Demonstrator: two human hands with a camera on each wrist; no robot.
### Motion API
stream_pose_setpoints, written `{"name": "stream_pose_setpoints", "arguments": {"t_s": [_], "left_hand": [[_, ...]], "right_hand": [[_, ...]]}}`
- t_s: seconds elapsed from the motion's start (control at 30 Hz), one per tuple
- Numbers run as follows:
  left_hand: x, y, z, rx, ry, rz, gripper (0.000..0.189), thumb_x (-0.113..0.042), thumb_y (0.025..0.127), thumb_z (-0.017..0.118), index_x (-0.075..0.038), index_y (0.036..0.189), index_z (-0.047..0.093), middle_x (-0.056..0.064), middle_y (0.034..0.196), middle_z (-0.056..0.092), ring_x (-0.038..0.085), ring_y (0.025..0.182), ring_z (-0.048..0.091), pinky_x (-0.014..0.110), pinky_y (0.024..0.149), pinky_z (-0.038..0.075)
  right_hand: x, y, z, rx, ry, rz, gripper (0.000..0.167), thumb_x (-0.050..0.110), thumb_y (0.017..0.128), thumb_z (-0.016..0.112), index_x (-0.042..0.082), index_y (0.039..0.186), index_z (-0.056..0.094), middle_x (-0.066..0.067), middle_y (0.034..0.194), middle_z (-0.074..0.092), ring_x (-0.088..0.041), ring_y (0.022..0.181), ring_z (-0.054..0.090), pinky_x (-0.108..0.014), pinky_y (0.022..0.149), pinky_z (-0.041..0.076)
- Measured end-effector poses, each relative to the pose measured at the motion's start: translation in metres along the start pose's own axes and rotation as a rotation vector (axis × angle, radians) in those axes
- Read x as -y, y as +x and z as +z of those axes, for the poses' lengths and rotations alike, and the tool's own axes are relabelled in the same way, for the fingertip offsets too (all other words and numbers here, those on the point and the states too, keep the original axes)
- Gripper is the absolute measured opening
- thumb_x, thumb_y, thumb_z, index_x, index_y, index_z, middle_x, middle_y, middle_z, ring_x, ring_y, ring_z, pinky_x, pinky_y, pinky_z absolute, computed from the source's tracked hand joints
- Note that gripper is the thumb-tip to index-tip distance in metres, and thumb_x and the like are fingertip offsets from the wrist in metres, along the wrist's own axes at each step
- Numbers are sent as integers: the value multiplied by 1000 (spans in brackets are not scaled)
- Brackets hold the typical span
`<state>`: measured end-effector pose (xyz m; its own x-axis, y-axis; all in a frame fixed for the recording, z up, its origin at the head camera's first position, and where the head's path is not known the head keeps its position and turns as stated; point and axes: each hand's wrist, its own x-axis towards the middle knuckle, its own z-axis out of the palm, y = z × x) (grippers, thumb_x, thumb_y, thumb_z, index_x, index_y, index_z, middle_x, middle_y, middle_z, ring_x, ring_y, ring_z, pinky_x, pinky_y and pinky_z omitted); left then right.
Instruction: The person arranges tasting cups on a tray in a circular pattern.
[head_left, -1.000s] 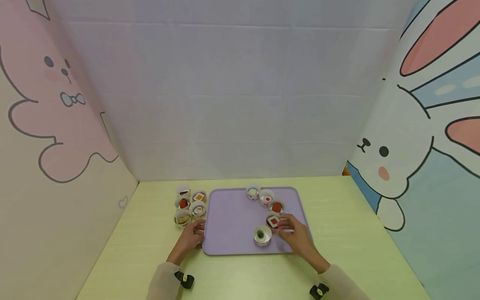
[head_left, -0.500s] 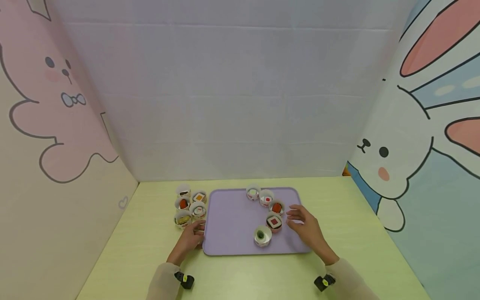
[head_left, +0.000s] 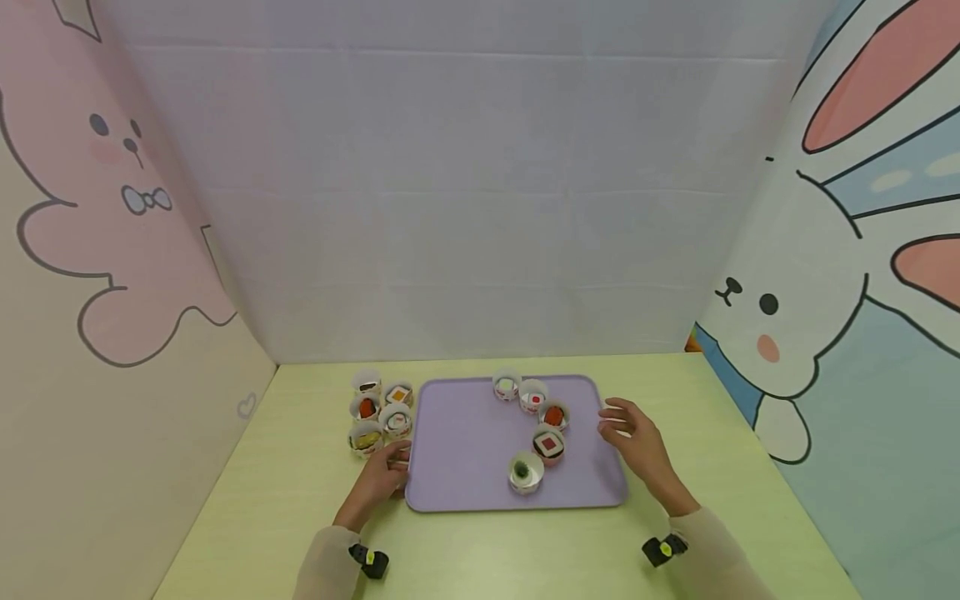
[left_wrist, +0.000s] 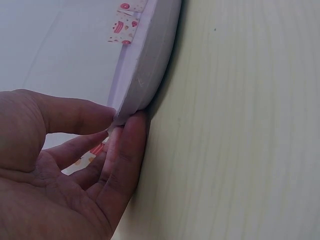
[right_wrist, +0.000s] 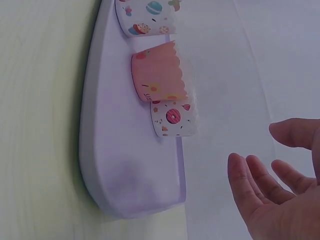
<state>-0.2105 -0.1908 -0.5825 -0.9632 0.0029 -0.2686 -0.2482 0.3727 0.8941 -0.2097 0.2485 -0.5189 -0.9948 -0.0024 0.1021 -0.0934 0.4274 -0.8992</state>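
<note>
My left hand (head_left: 378,482) pinches the left rim of a lilac tray (head_left: 461,442), thumb on top and fingers beneath, as the left wrist view shows. My right hand (head_left: 641,442) hovers at the tray's right edge with fingers loosely bent and nothing between them. On the tray's right half, several small paper cups run in a bent line. Nearest is a white cup (head_left: 526,483) with a dark green piece. Beside it sits a pink cup (right_wrist: 159,75) holding a square sushi roll (head_left: 548,445). Behind them is a cup with an orange-red piece (head_left: 554,415).
Left of the tray, several more paper cups (head_left: 396,421) with sushi-like pieces stand close together on the pale yellow table (head_left: 480,550). A white sheet (head_left: 480,208) rises behind the table, with a rabbit-printed panel (head_left: 810,317) on the right.
My right hand has let go of the pink cup with the square roll and drawn away to the right, past the tray's edge. The left hand stays at the rim.
</note>
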Motion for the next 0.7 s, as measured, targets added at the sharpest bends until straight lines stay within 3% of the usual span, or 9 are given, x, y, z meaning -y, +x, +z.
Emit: {"name": "stream_pose_setpoints", "arguments": {"t_s": [0.2,0.37,0.7], "left_hand": [[-1,0,0,1,-3,-3,57,9,83,56,-2,139,51,17,120,58,23,97,59,35,59,57],[-2,-1,0,-2,0,-4,56,9,83,56,-1,139,50,18,120,58,23,97,59,35,60,56],[-3,-3,0,0,-4,1,56,9,83,56,0,138,50,18,120,58,24,97,58,36,60,57]], "right_hand": [[-12,5,-9,76,130,102,53,16,99,58,3,146,39,-28,139,52,-36,121,59,-27,89,56],[-23,8,-15,115,173,148,53,14,100,54,1,148,35,-29,142,47,-40,126,54,-31,93,55],[-41,16,-20,120,114,191,52,8,99,53,-4,146,36,-33,139,49,-41,124,55,-33,93,55]]}}
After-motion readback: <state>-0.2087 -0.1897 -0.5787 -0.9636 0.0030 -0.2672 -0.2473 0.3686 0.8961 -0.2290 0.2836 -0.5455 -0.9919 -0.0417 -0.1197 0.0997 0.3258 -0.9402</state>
